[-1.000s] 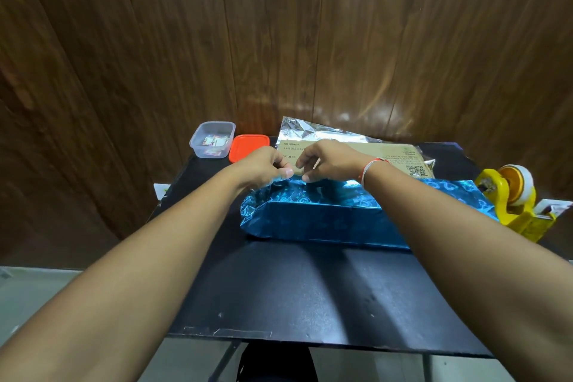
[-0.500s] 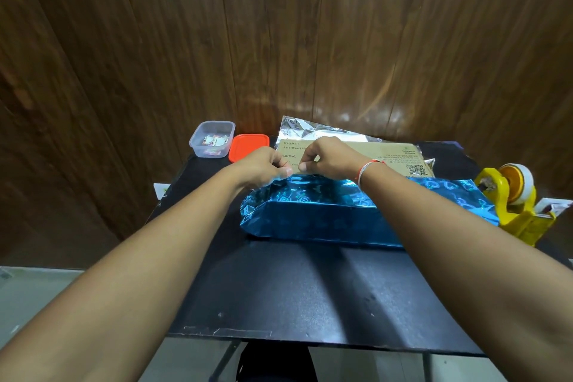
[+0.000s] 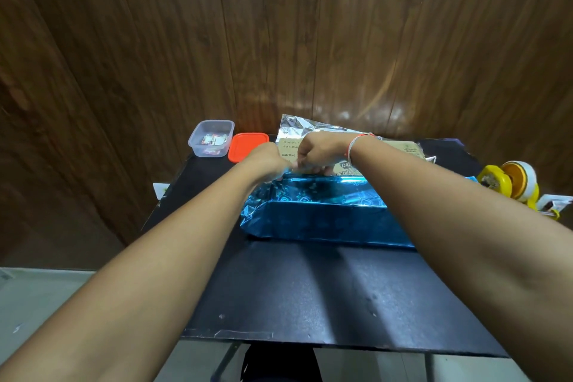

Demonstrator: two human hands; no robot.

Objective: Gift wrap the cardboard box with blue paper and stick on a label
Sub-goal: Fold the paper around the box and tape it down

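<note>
Cardboard box (image 3: 376,150) half-covered; my left hand (image 3: 269,161) and right hand (image 3: 319,150) pinch blue paper (image 3: 322,211) edge closed, keeping it taut on counter (image 3: 310,295).

Illumination is moderate and comes from above and behind the camera. The wall (image 3: 279,40) carries a soft bright patch near top centre and small glare spots low down. The table (image 3: 310,288) shows broad, soft-edged shadows under both forearms, with a paler band between them. The blue paper (image 3: 325,217) and the silver foil (image 3: 297,127) give specular highlights. Wide-angle distortion bends the wall planks outward at the left and right edges and stretches the forearms toward the lower corners. The hands show slight motion blur; box print is only partly legible. Corners are darker
</note>
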